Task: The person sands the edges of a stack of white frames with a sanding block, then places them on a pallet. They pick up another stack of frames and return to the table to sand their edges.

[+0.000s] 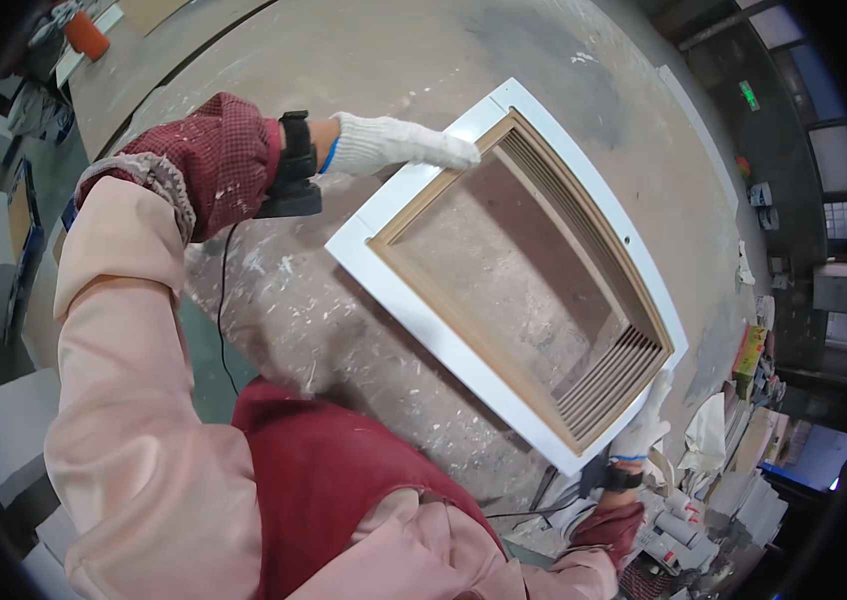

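Observation:
A white rectangular frame (424, 318), with bare brown inner edges and ribbed inner walls, is held tilted over a large worn tabletop (284, 300). My left hand (399, 143), in a white knitted glove, grips its upper left side, fingers over the rim and the fingertips at the opening. At the lower right corner, my right hand (644, 425), also gloved, holds the outer edge, one finger stretched along it. Part of the right hand is hidden. Through the opening the tabletop shows. A small dark hole sits in the frame's right side.
An orange cylinder (87, 36) stands on the far left. Stacked boards and paper scraps (744, 500) crowd the lower right, near a yellow and red box (750, 352). White blocks (14, 430) lie at left. A thin black cable (223, 320) hangs below my left wrist.

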`<state>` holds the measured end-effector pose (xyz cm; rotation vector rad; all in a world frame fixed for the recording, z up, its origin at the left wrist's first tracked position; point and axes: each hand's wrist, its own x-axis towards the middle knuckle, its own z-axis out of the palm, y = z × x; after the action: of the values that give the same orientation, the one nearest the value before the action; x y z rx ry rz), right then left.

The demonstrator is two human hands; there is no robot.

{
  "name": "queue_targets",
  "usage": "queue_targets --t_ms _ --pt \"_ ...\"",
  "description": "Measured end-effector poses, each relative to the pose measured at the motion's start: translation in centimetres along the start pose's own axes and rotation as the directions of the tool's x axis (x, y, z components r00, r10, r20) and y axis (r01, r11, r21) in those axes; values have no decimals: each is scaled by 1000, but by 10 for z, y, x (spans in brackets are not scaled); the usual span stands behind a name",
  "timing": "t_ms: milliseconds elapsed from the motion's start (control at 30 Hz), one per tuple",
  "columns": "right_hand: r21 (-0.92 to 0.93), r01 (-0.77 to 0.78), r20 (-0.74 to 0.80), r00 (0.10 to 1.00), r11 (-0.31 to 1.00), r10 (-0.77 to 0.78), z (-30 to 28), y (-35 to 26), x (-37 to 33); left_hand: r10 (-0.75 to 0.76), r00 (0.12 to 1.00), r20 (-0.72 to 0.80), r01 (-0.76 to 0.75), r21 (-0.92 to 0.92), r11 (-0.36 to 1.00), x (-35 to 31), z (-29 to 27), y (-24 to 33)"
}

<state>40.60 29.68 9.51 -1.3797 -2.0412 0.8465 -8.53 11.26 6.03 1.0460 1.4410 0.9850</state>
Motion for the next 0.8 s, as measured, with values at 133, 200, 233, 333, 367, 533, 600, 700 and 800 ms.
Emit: queue_targets --t_ms 133,200,233,333,367,533,600,700,800 --pt "325 -242 121 969 914 213 4 22 41 -116 993 -14 113 -137 984 28 8 9" --pt "506 -351 223 935 787 274 0 37 78 -77 996 -38 70 -153 986 69 8 12" --pt "511 -364 227 931 778 286 3 41 88 -90 995 -31 85 -147 986 84 6 12" --pt "479 -346 209 938 807 278 9 43 94 -95 992 -86 87 -93 992 103 7 12" --pt "480 -351 202 936 804 289 4 54 100 -97 993 -73 90 -90 992 104 9 23" --pt "399 -273 309 939 875 152 11 45 95 30 983 -182 -23 37 999 97 -17 17" --pt "558 -372 291 925 742 245 16 36 82 139 964 -225 -119 100 988 88 -30 -13" --pt "860 -460 489 867 221 -97 -28 52 63 -64 996 -65 11 -609 793 40 -11 -25" --pt "719 -603 440 780 -345 -446 -66 53 28 201 973 -112 -230 -496 837 28 10 -47"
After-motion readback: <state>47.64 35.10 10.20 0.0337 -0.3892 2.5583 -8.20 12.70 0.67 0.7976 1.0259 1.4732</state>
